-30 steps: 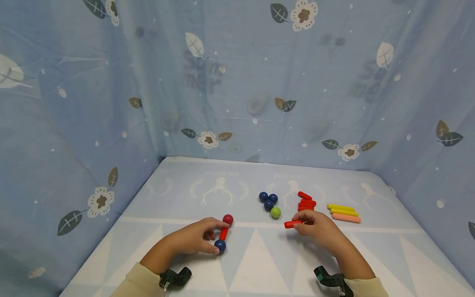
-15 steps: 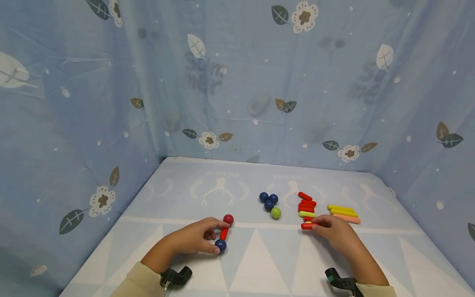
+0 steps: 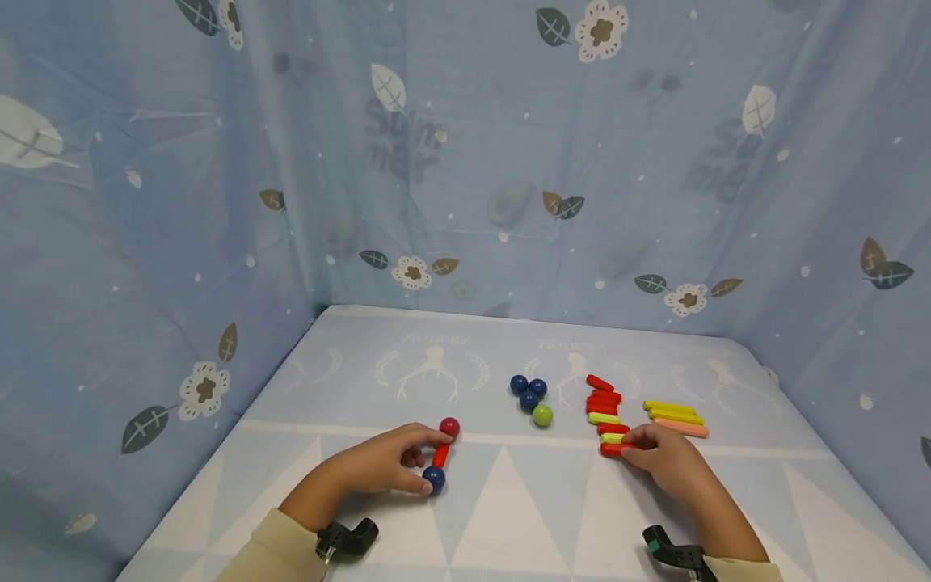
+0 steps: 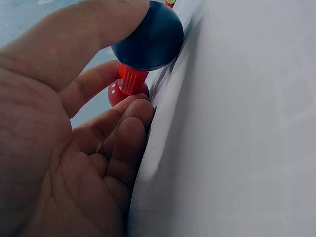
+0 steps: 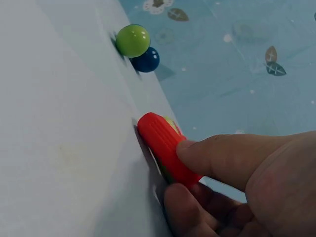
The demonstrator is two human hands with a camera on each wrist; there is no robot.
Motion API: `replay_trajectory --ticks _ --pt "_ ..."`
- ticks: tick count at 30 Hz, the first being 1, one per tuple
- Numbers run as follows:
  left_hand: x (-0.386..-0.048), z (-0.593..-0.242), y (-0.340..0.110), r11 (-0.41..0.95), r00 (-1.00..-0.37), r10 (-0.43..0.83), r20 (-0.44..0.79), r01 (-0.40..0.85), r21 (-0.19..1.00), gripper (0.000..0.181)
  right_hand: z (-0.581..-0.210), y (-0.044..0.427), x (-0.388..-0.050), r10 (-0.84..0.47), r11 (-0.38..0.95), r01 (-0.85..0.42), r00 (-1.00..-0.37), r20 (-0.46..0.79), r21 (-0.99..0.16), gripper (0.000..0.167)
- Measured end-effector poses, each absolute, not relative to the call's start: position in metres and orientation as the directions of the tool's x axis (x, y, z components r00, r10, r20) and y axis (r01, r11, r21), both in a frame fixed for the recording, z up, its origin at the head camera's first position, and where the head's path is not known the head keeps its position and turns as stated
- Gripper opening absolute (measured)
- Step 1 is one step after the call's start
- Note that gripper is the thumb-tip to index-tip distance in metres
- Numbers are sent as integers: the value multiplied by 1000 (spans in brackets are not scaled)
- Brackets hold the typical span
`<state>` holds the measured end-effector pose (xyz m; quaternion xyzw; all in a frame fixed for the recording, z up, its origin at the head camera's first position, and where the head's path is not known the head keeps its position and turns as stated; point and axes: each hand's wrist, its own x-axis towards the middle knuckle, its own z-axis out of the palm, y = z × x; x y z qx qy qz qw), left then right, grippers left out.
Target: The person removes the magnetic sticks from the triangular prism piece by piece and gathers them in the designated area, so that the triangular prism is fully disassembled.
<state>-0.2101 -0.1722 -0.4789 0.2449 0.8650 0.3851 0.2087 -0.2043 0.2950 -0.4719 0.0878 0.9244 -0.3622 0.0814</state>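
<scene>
In the head view my left hand [image 3: 378, 462] holds a small assembly: a short red rod [image 3: 440, 455] with a red ball [image 3: 449, 428] at its far end and a blue ball [image 3: 434, 480] at its near end. The thumb lies on the blue ball and the index finger reaches to the red one. My right hand [image 3: 672, 461] pinches another ribbed red rod [image 5: 160, 140] between thumb and fingers, at the near end of a row of red rods [image 3: 602, 410] and yellow-green rods [image 3: 604, 419]. It lies low at the tabletop; whether it touches the table cannot be told.
Several dark blue balls [image 3: 528, 402] sit clustered behind the hands, with a green ball [image 3: 542, 415] touching them. Yellow rods [image 3: 669, 407] and an orange-pink rod [image 3: 682, 427] lie to the right of the row. A patterned blue curtain [image 3: 465, 162] surrounds the table [image 3: 502, 525].
My right hand has moved right with the red rod, bringing it to the near end of the row. More of the row now shows. The left hand stays at its ball-and-rod assembly.
</scene>
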Motion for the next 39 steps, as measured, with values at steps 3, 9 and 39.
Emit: replay_trajectory --ticks 3,9,39 --pt "-211 -480 -173 579 -787 594 -166 276 767 65 -473 295 -205 108 718 235 -968 -228 -655 25" --pt "-213 -483 -173 577 -784 597 -168 275 769 61 -474 295 -205 112 734 233 -968 -225 -637 23" --pt "-214 -486 -174 533 -736 664 -132 342 774 50 -454 176 -197 -159 658 -44 -984 -82 -752 15"
